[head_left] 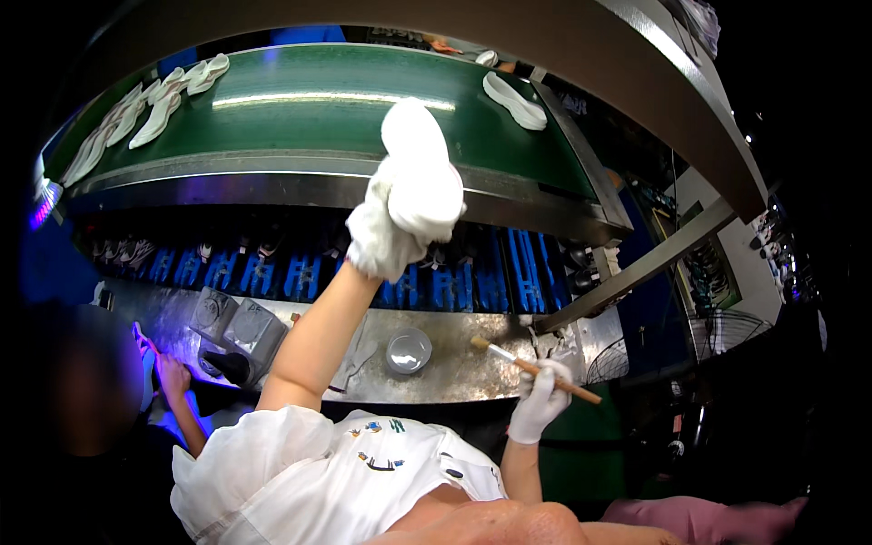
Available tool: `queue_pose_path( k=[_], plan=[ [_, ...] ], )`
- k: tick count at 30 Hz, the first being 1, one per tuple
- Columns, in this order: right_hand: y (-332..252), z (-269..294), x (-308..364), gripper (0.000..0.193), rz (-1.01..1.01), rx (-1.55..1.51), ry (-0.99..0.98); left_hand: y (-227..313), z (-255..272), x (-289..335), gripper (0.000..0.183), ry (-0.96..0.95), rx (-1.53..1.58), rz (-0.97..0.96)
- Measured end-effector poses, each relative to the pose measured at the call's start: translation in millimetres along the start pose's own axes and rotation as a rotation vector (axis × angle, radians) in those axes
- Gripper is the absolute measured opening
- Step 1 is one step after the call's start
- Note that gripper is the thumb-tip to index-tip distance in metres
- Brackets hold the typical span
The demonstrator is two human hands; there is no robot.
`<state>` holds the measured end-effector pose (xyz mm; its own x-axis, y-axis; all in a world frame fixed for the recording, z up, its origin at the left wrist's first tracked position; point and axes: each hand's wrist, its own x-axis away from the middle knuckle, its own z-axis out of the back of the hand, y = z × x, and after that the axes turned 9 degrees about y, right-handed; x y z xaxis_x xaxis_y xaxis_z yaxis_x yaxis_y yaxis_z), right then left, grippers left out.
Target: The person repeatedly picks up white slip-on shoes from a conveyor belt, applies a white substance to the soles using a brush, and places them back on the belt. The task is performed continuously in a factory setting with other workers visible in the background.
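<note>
Holds a white shoe sole (422, 173) aloft in the gloved left hand (381, 238), in front of the metal rail (272, 180) of a conveyor and overlapping its green belt (318, 127) in this view. Grips the sole around its lower end, from the left and underneath, with the glove closed on it and the upper end jutting free above the grip. Cannot tell the exact placing of most left fingers, hidden behind the sole. Carries a wooden-handled brush (554, 381) in the gloved right hand (540, 400), low to the right and well apart from the sole, clasped by the handle between thumb and fingers, with bristles pointing left. Has a round bowl (409, 351) of pale contents on the metal bench (454, 381), between left forearm and brush. Farther left on the bench, shows grey containers (254, 329) side by side, with a black object (227, 366) just in front. Beneath the belt, shows blue racks (302, 275); on it, other white soles (156, 120) grouped at left and a lone sole (515, 102) at right. At far left, includes a co-worker's hand (173, 375).
</note>
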<state>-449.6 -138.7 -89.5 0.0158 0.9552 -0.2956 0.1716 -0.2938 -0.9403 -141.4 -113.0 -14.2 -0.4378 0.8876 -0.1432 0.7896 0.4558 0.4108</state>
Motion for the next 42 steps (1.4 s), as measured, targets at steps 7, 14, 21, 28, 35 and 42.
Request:
queue_pose_path(
  k=[7,14,21,28,35,42],
  plan=[
    [-43,-5,-26,0.022,0.284,0.008,-0.118,-57,-1,101,0.087,0.256,-0.462,-0.029],
    [-55,-20,-29,0.015,0.380,0.085,-0.330,-59,-13,128,0.096,0.196,-0.582,0.071],
    [-60,-35,-38,0.011,0.410,0.115,-0.384,-61,-9,142,0.095,0.141,-0.642,0.034],
    [-64,-56,-49,0.012,0.503,0.109,-0.384,-64,-6,156,0.099,0.187,-0.641,0.093],
    [-69,-59,-43,0.012,0.625,0.243,-0.504,-63,-2,153,0.093,0.241,-0.627,0.038],
    [-86,-54,-38,0.010,0.704,0.311,-0.574,-55,-2,144,0.087,0.295,-0.464,0.044]
  ],
)
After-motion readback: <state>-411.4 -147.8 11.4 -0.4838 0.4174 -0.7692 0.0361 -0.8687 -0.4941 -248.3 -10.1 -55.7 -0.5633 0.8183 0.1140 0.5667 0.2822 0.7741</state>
